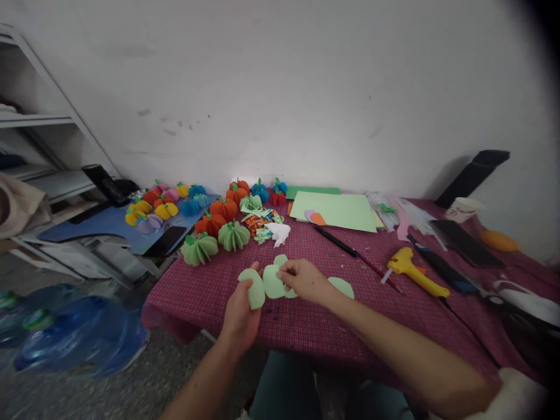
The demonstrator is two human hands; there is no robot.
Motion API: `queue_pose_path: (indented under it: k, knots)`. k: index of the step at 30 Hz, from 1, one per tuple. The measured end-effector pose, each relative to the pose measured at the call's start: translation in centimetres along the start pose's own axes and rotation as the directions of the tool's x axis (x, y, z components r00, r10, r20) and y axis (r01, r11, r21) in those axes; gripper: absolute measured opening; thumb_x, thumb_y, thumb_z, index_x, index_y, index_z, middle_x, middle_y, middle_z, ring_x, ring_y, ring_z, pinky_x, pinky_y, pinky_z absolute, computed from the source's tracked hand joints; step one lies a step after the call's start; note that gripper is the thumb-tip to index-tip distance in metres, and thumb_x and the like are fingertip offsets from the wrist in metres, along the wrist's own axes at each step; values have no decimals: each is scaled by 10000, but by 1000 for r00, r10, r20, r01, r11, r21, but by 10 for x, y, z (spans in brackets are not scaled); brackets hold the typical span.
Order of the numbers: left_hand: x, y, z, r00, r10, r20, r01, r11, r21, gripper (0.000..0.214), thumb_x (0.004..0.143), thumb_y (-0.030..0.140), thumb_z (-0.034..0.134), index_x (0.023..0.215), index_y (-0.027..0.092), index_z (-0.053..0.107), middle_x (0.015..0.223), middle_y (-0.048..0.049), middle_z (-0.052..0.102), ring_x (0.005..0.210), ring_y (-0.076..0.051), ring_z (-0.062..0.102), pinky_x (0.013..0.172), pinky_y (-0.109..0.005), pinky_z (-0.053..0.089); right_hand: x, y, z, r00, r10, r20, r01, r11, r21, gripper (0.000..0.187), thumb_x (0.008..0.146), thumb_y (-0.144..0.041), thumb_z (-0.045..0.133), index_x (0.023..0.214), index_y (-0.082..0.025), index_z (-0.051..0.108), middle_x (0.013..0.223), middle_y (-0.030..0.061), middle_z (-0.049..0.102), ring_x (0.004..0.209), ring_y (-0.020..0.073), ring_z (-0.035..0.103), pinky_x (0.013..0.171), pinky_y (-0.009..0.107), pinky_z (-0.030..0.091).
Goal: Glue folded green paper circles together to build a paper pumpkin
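Note:
My left hand (242, 315) is closed on a pale green paper cutout (254, 289) with rounded sides, held near the table's front edge. Just to the right, my right hand (301, 279) pinches another pale green paper piece (273, 283) between thumb and fingers. A further green cutout (281, 259) shows behind that piece, partly covered. One more pale green oval (342, 286) lies on the cloth, partly hidden by my right forearm. Two finished light green paper pumpkins (233, 235) (199, 249) stand to the left of my hands.
Orange paper pumpkins (224, 208) stand behind the green ones, near shredded paper (261, 224). Green sheets (335, 211) lie at the back. A black pen (336, 241) and a yellow glue gun (417, 273) are to the right. More pumpkins sit on a blue table (114, 228) at left.

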State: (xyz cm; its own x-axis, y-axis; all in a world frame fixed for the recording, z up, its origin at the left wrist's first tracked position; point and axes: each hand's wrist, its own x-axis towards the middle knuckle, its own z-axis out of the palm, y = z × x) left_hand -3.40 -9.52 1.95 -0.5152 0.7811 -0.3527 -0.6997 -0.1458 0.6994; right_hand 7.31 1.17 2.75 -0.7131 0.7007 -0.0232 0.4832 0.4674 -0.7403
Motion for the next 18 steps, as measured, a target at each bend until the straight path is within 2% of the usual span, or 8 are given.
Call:
queue_pose_path:
  k: [4, 8, 12, 15, 18]
  knots:
    - [3, 8, -8, 999, 47, -18, -46, 998, 48, 432, 784, 161, 459, 1213, 165, 510, 900, -70, 672, 746, -159, 629, 674, -288, 515, 18, 19, -7, 996, 57, -66, -60, 997, -42, 225, 829, -244, 466, 712, -146, 630, 597, 11, 634, 526, 108, 551, 471, 194, 342]
    - [2, 9, -8, 1000, -1, 23, 1, 1000, 20, 413, 789, 169, 454, 1200, 181, 496, 868, -71, 664, 735, -178, 633, 648, -321, 514, 24, 27, -15, 991, 61, -120, -75, 991, -109, 174, 809, -248, 522, 746, -145, 647, 706, 52, 672, 633, 143, 584, 552, 229, 374]
    - [0, 6, -4, 998, -58, 21, 58, 998, -13, 348, 823, 239, 448, 1161, 183, 508, 827, -63, 658, 717, -174, 634, 648, -314, 504, 9, 11, -16, 981, -12, -194, -20, 987, -159, 146, 797, -250, 551, 882, -155, 622, 880, 78, 664, 799, 172, 578, 669, 259, 384]
    - [1, 2, 0, 998, -53, 44, 54, 998, -27, 292, 840, 278, 445, 1102, 193, 542, 806, -39, 659, 704, -151, 626, 678, -296, 495, -8, -9, -8, 989, -99, -108, 88, 991, -99, 123, 823, -287, 531, 794, -196, 609, 753, -5, 658, 665, 110, 571, 609, 210, 384]
    - [0, -3, 5, 997, -49, 65, 53, 997, -62, 229, 848, 276, 446, 1005, 190, 588, 826, -19, 665, 743, -130, 621, 741, -269, 479, -20, -25, 2, 987, -156, -32, 157, 987, 24, 127, 807, -311, 558, 819, -193, 606, 732, -14, 651, 629, 104, 561, 565, 204, 372]
